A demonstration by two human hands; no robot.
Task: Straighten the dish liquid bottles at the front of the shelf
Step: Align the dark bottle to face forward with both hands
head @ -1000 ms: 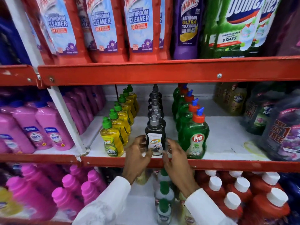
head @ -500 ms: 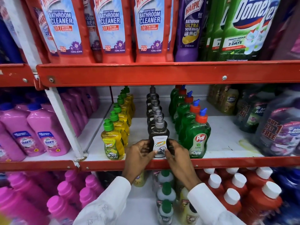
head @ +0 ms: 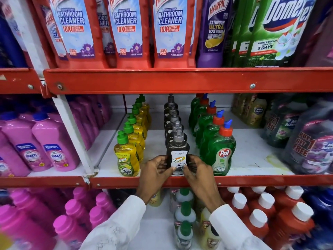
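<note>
The black bottle (head: pixel 177 156) stands upright at the near edge of the middle shelf (head: pixel 252 181), between the yellow bottle (head: pixel 126 159) on the left and the green bottle (head: pixel 220 156) on the right. The left hand (head: pixel 155 175) and right hand (head: pixel 200 175) grip its sides.

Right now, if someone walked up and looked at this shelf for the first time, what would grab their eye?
Probably the two hands, left hand and right hand, clasping the dark Patanjali Super bottle at the front edge of the middle shelf. It is flanked by a yellow Super bottle on its left and a green Pril bottle on its right. Above, big red Harpic bathroom cleaner bottles loom over everything.
</note>
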